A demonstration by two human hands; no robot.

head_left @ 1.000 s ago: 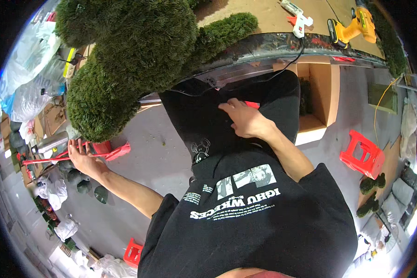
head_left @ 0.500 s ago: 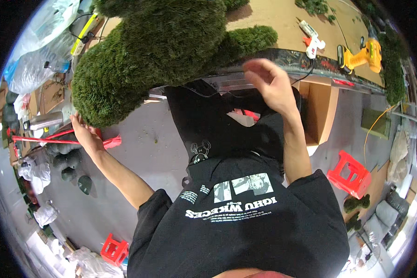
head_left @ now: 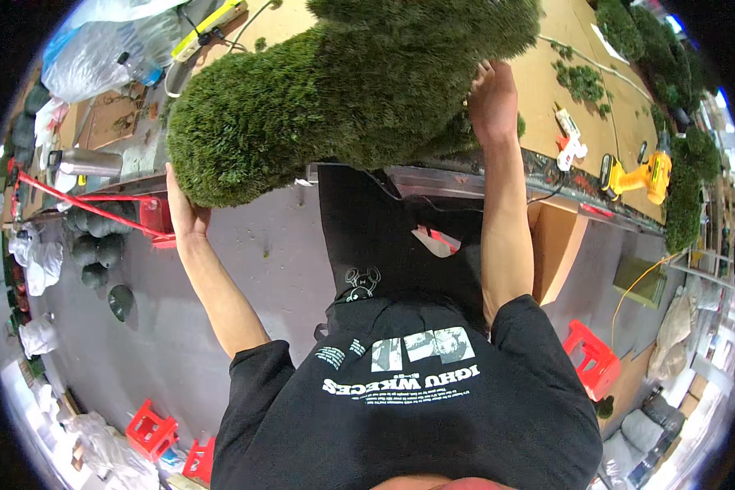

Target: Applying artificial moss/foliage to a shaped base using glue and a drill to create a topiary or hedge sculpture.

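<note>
A large, bushy green topiary shape (head_left: 253, 122), covered in artificial foliage, lies across the front edge of the workbench, its rounded left end sticking out past it. My left hand (head_left: 186, 211) cups that end from the side and below, with some fingers hidden behind the foliage. On the other side, my right hand (head_left: 495, 102) grips the upper right part of the shape, its fingertips sunk in the green. Both forearms reach forward.
Right of the shape, a white glue gun (head_left: 572, 149) and a yellow cordless drill (head_left: 641, 178) lie on the bench (head_left: 539, 90) with green scraps (head_left: 581, 82). At left are a metal flask (head_left: 90, 163), a yellow power strip (head_left: 208, 31) and plastic bags (head_left: 98, 61). Red stools (head_left: 592, 359) stand on the floor.
My right hand has gone from free air in front of the bench up onto the topiary. My left hand has come round its left end. The shape sits turned differently.
</note>
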